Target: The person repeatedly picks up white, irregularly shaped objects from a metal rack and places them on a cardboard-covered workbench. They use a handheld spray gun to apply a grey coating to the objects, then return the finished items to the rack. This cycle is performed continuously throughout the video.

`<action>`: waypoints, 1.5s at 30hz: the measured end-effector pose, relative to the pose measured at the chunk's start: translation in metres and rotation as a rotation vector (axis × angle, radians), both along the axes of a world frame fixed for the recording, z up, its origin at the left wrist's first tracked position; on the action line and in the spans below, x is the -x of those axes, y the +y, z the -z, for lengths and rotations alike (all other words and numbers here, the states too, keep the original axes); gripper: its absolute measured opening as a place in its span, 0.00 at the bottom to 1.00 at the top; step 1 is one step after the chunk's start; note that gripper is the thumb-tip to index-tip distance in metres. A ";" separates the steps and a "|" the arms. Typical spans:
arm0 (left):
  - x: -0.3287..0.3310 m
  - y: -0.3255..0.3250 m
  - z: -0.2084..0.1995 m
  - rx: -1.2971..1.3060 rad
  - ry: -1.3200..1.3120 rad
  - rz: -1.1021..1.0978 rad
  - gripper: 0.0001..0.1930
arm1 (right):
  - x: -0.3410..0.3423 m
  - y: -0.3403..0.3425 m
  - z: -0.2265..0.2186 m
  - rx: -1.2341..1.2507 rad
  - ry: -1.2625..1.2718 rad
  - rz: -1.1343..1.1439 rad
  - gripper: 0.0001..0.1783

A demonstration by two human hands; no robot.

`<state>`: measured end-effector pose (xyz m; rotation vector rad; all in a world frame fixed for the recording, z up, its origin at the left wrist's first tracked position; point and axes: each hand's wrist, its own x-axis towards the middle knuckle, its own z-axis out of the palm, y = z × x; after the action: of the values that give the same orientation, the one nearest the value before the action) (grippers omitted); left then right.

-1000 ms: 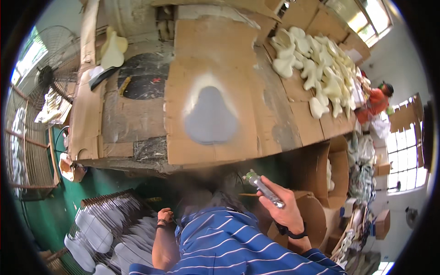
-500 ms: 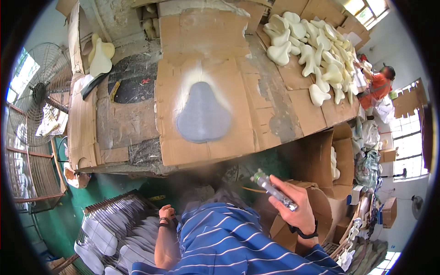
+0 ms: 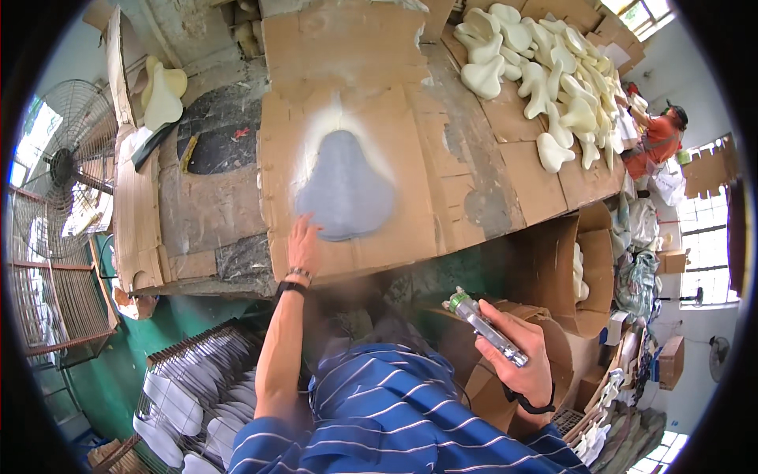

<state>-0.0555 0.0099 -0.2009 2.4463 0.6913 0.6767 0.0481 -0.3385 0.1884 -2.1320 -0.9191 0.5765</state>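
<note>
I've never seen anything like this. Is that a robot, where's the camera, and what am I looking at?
There's no robot here: a person in a blue striped shirt works bare-handed. The picture comes from a wide camera on their head, looking down, so straight edges bend near the rim.

In front, a rounded, wide-based grey pad lies on a cardboard sheet, which has a whitish haze around it. The left hand is at the pad's near left edge; I can't tell whether it touches. The right hand grips a small metal tool with a green part. Cream-coloured pads are heaped farther right.
</note>
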 end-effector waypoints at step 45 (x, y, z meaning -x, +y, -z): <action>0.167 -0.078 0.033 0.443 0.137 -0.332 0.18 | -0.003 0.014 0.016 -0.180 -0.055 0.156 0.28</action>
<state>-0.2227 -0.0677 -0.2336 1.9994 1.1807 0.4188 0.0513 -0.3243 0.1727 -2.0424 -0.7939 0.3443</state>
